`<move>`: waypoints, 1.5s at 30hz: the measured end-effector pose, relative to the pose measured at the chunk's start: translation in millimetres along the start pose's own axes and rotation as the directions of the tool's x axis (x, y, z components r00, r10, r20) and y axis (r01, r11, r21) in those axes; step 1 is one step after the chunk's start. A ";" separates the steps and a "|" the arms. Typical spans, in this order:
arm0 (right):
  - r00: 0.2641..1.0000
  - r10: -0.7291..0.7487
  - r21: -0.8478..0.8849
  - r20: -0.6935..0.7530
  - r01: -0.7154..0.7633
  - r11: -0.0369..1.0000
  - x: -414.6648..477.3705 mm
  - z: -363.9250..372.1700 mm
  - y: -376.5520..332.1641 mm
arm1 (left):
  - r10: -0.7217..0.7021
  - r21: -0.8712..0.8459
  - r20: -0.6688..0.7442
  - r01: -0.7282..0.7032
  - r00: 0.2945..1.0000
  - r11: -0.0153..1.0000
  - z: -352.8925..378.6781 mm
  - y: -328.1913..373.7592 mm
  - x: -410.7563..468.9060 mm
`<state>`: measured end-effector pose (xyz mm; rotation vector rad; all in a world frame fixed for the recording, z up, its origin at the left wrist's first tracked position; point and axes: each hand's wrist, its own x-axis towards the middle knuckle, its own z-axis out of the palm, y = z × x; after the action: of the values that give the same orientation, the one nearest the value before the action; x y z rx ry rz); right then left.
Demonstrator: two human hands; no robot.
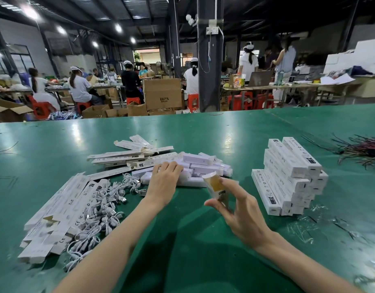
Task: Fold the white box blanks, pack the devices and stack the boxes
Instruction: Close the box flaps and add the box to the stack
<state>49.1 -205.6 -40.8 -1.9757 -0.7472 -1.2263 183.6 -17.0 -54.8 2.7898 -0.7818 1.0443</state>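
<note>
White box [215,185] in right hand [243,214], pinch grip — left hand [163,182], grip unclear — "BPS" carton [162,94].

Packing factory; workers [78,85], cartons [162,94], benches [266,88]

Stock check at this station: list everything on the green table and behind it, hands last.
table: one, green, fills the foreground
flat box blanks: many, white, loose pile at left; a second heap further back, centre
cables: many, white, tangled beside the left blanks
devices: many, white, heap at centre
closed boxes: many, white, stacked at right
wires: one bundle, dark, far right
plastic scraps: several, clear, front right
open box: one, white with brown inside, held above the table, centre
cartons: several, brown, on the floor behind
stools: several, red, behind the table
left hand: one, fingers bent over the devices
right hand: one, pinches the open box
</note>
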 end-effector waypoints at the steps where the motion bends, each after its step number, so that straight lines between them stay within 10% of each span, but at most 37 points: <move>1: 1.000 -0.006 -0.002 -0.004 0.006 1.000 0.5 -0.6 -0.3 | -0.023 -0.096 -0.071 0.016 0.997 0.995 -10.8 3.7 0.6; 3: 1.000 -0.007 -0.006 -0.012 0.007 1.000 1.9 -2.1 -0.5 | -0.190 -0.393 -0.208 0.096 0.960 0.914 -41.0 17.7 1.6; 6: 1.000 0.008 -0.025 -0.027 -0.009 1.000 4.0 -3.2 -1.0 | -0.526 -0.858 -0.222 0.092 0.821 0.505 -98.7 43.0 -0.7; 8: 1.000 0.020 -0.026 -0.013 -0.020 0.999 4.7 -3.1 -3.6 | -0.591 -0.978 -0.172 -0.064 0.788 0.199 -137.1 57.6 -9.7; 11: 0.998 0.070 0.018 0.007 -0.070 0.997 5.6 -2.6 -9.6 | -0.499 -0.966 -0.245 -0.252 0.831 0.054 -175.1 76.6 -27.7; 20: 0.990 0.134 0.033 0.036 -0.136 0.990 8.4 -4.0 -13.4 | -0.391 -0.961 -0.278 -0.254 0.878 0.112 -165.1 93.4 -42.7; 39: 0.991 0.130 0.025 0.029 -0.131 0.991 10.3 -7.1 -21.1 | -0.099 -0.743 -0.350 -0.213 0.931 0.634 -183.0 81.2 -17.6; 45: 0.988 0.128 0.048 0.085 -0.132 0.990 10.3 -6.1 -22.3 | 0.043 -0.745 -0.149 -0.140 0.988 0.652 -190.7 70.3 -7.9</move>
<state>33.0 -195.8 -23.8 -2.0069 -0.6728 -1.0442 30.6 -31.2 78.6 1.9611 -1.0476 0.6506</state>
